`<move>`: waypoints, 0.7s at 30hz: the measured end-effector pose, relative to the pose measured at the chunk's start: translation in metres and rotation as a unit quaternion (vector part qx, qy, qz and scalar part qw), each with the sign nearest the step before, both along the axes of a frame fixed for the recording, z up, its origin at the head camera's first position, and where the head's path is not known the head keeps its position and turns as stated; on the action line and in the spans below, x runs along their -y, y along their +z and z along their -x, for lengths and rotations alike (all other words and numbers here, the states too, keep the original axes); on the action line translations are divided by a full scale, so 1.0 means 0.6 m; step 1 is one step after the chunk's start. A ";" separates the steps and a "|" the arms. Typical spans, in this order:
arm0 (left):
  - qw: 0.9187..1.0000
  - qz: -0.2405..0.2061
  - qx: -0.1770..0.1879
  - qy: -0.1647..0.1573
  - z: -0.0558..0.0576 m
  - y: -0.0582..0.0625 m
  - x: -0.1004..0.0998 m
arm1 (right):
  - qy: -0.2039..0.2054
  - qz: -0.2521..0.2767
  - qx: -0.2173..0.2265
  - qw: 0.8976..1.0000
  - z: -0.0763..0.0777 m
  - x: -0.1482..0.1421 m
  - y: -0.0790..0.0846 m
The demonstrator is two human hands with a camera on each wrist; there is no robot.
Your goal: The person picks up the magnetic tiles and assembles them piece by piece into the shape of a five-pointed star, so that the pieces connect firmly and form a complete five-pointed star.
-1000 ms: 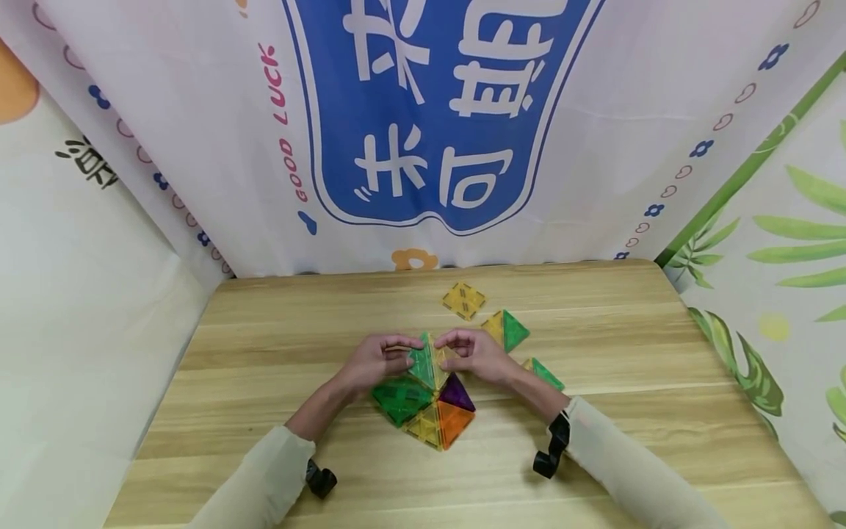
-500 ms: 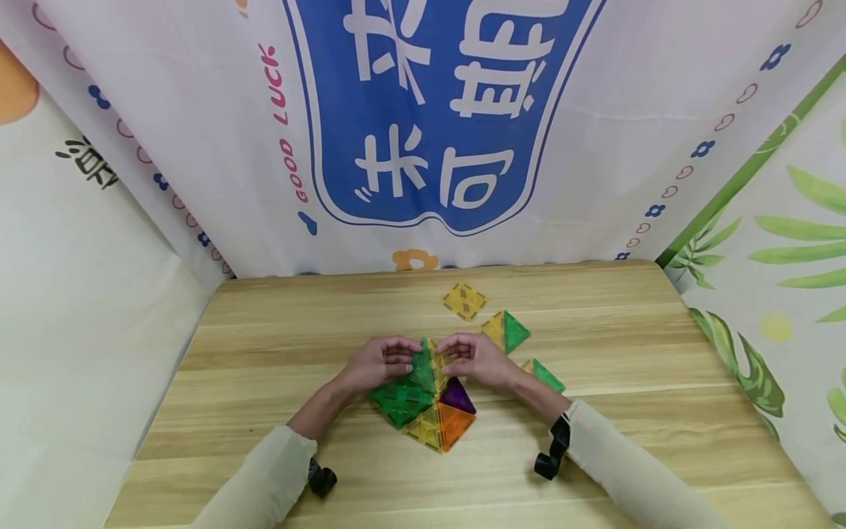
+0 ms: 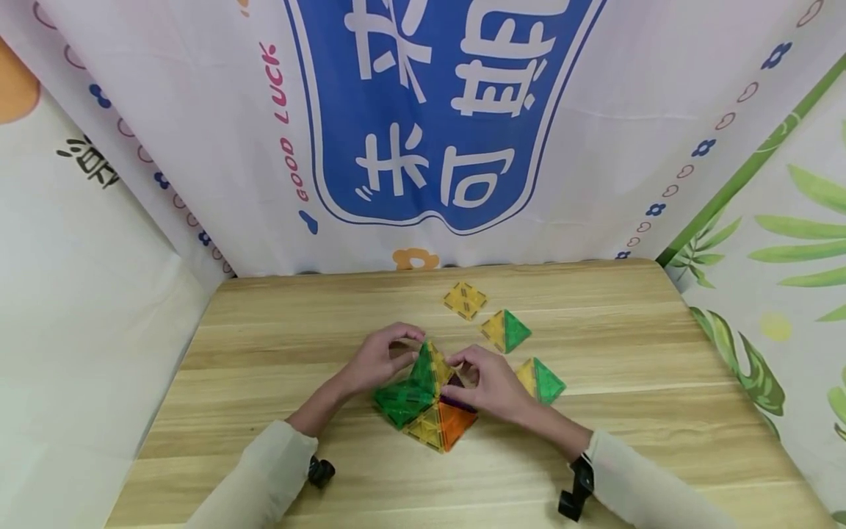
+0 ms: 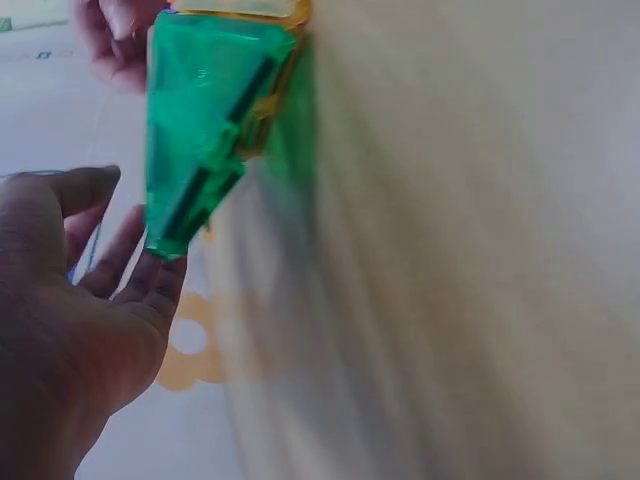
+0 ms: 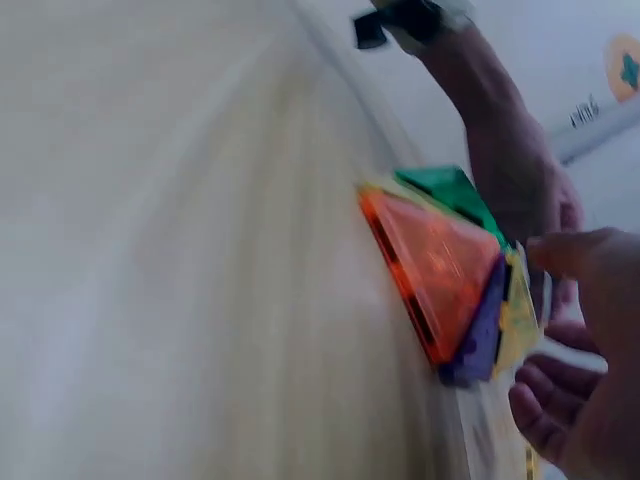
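Note:
A cluster of translucent magnetic tiles stands at mid-table, joined into a raised shape with a peak. In the head view it shows a green tile [image 3: 401, 402] at left, a yellow tile [image 3: 425, 427] and an orange tile [image 3: 456, 423] in front. A tall green triangle [image 4: 205, 110] and a yellow triangle [image 3: 439, 365] lean together at the back. My left hand [image 3: 378, 360] has its fingertips at the green triangle's narrow end, thumb apart from it. Beside the purple tile [image 5: 482, 325] is my right hand [image 3: 492, 383], fingers loosely bent around the cluster's right side.
Behind and right of the cluster lie flat tiles: a yellow pair [image 3: 465, 301], a yellow-and-green pair [image 3: 506, 330] and another yellow-and-green pair [image 3: 540, 380]. A printed cloth [image 3: 251, 184] hangs at the wooden table's [image 3: 264, 316] back edge.
Both hands have loosened from the tall green and yellow triangles. My right hand has shifted right and toward the body, uncovering the nearest yellow-and-green pair. The left thumb and fingers have spread.

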State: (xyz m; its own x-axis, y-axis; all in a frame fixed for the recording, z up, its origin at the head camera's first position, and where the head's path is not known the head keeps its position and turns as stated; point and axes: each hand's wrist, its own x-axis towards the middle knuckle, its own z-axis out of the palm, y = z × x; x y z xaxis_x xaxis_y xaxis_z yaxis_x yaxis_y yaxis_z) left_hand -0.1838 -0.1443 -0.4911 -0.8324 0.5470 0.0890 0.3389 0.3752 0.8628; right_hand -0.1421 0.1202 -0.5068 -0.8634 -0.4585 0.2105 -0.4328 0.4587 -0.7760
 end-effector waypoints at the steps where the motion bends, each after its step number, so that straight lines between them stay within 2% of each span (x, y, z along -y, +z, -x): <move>1: 1.000 0.013 -0.022 -0.015 0.002 0.005 -0.003 | -0.011 -0.013 -0.009 1.000 -0.010 0.001 0.001; 5: 0.990 0.074 -0.091 -0.085 0.008 0.023 -0.015 | -0.040 -0.070 -0.032 0.996 -0.044 0.005 0.001; 8: 0.978 0.121 -0.108 -0.132 0.012 0.031 -0.024 | -0.044 -0.113 -0.053 0.991 -0.060 0.011 -0.002; 12: 0.958 0.180 -0.132 -0.179 0.017 0.034 -0.032 | -0.049 -0.157 -0.089 0.982 -0.073 0.019 -0.004; 16: 0.944 0.214 -0.147 -0.202 0.018 0.037 -0.034 | -0.055 -0.182 -0.115 0.975 -0.076 0.022 -0.008; 21: 0.941 0.218 -0.172 -0.194 0.016 0.035 -0.024 | -0.051 -0.187 -0.140 0.971 -0.072 0.020 -0.012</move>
